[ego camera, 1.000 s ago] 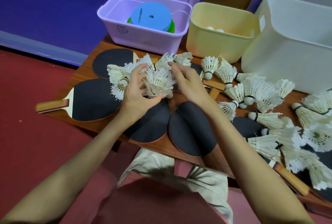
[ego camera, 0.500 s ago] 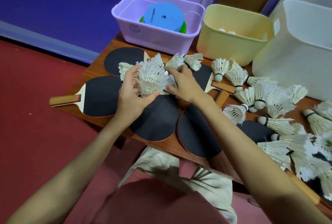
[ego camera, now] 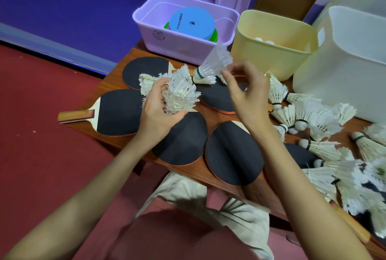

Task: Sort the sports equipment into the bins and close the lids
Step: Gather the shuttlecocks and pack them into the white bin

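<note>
1. On the wooden surface (ego camera: 117, 86), toward 9 o'clock of centre, the left hand (ego camera: 155, 111) is curled round a bunch of shuttlecocks (ego camera: 179, 94), feather skirts splayed up and outward past the fingers.
2. Toward 12 o'clock of centre, the right hand (ego camera: 243, 90) pinches a single shuttlecock (ego camera: 211, 64) by the feathers, lifted clear of the surface. Its long axis runs from 7 o'clock, cork end, to 1 o'clock, open skirt. The skirt points toward the yellow bin (ego camera: 269, 51).
3. Handling, by judgement: shuttlecocks are very light, with stiff but brittle feathers. A tight clench would likely bend or snap the quills. The cork end or banded neck is the sounder place to hold; nesting cork into skirt should keep a bunch together.
4. Loose shuttlecocks (ego camera: 309, 117) lie scattered from 3 to 5 o'clock, pointing in mixed directions, some touching.
5. Several table tennis paddles (ego camera: 119, 111) lie flat, black faces up; the leftmost one's handle points to 9 o'clock.
6. Bins stand open along 12 to 2 o'clock: purple bin (ego camera: 179, 44) holding coloured discs (ego camera: 191, 22), yellow bin holding small white items, white bin (ego camera: 338, 76), contents hidden. Lids are up.
</note>
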Motion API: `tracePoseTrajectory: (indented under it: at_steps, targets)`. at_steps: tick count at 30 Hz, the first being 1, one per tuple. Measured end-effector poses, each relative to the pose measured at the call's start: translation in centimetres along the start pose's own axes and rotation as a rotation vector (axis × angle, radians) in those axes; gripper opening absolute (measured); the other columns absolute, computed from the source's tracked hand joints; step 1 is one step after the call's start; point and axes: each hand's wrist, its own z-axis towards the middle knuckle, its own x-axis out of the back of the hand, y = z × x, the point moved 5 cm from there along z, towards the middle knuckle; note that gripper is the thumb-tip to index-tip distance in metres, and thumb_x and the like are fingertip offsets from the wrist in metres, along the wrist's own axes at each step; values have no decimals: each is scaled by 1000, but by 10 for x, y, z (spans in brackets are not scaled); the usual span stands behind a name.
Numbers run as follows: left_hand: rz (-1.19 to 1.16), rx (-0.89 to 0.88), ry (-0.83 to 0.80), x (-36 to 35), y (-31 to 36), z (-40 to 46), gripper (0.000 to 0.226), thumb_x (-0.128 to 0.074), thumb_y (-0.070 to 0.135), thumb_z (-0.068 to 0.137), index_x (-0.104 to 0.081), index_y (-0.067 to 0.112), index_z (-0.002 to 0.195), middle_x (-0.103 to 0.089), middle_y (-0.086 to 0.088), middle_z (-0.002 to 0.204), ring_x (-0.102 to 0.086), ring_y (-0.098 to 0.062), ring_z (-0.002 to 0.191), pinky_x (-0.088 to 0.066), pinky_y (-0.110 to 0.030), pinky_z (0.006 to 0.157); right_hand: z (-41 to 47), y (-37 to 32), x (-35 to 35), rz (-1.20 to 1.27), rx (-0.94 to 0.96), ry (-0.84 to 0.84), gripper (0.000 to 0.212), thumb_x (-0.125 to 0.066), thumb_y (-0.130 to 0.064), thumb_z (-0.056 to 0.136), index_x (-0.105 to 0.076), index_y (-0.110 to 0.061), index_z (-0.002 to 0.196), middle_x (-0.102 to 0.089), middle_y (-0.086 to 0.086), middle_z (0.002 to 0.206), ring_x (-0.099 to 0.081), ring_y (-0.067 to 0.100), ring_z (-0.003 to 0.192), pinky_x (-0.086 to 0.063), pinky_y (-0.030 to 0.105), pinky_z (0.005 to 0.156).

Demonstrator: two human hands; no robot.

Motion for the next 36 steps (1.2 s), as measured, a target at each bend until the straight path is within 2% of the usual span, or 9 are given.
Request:
tracePoseTrajectory:
  at_steps: [5,8,12,15,21,26,28,31,36]
  targets:
    - [11,-30,-9,-7,4,-5,77,-85,23,65,-46,21,131,-54,7,125,-57,-10,109,-53,-27,87,-17,-5,-19,-16,71,-265,11,-58,-15,93,-64,-8,88,-66,-4,85,-61,13,80,-50,32,76]
    - [20,-65,6,-7,9,-10,74,-86,16,66,-48,18,130,-56,5,123,-56,-11,113,-52,-28,88,-25,-3,-28,-84,97,-374,11,-57,-17,94,-67,-13,91,-67,-9,85,-58,13,81,-45,24,76]
    - [1,-83,24,-6,12,-19,70,-84,15,67,-50,16,128,-56,4,120,-57,-11,111,-53,-29,87,-28,-3,-26,-95,94,-351,11,-61,-20,91,-72,-17,92,-68,-11,86,-56,12,83,-41,17,79]
    - [-8,-69,58,-2,12,-26,67,-84,11,68,-51,17,126,-56,7,118,-57,-8,107,-52,-22,84,-29,-7,-27,-71,128,-334,15,-61,-22,91,-72,-15,98,-69,-3,96,-58,12,88,-43,22,84]
    - [-54,-44,217,26,4,-38,58,-81,8,72,-51,18,121,-56,1,121,-60,-14,109,-53,-22,83,-31,-6,-30,-32,29,-207,21,-54,-20,95,-64,-12,111,-62,4,105,-54,5,81,-40,11,77]
    - [-92,3,365,64,-15,-41,53,-78,7,73,-49,21,115,-54,9,110,-61,-7,97,-52,-21,77,-29,4,-76,-118,11,-413,29,-57,-9,88,-58,-9,117,-55,7,106,-54,-5,75,-36,5,74]
    - [-116,51,381,76,-25,-39,52,-78,2,73,-49,19,113,-53,17,105,-60,-1,89,-50,-20,73,-26,10,-100,-219,28,-517,38,-59,-8,85,-55,-9,123,-51,8,113,-53,3,88,-38,14,84]
    - [-145,86,382,85,-36,-33,52,-78,1,73,-49,20,111,-54,16,106,-62,-8,93,-53,-26,76,-13,23,-128,-390,71,-555,45,-60,-8,83,-53,-6,127,-50,14,122,-48,30,111,-36,33,98]
    - [-158,96,342,85,-42,-22,54,-79,4,73,-48,25,112,-55,12,111,-63,-15,102,-54,-28,81,7,36,-149,-582,120,-586,23,-60,-11,86,-66,-6,108,-53,13,121,-47,32,105,-37,33,91]
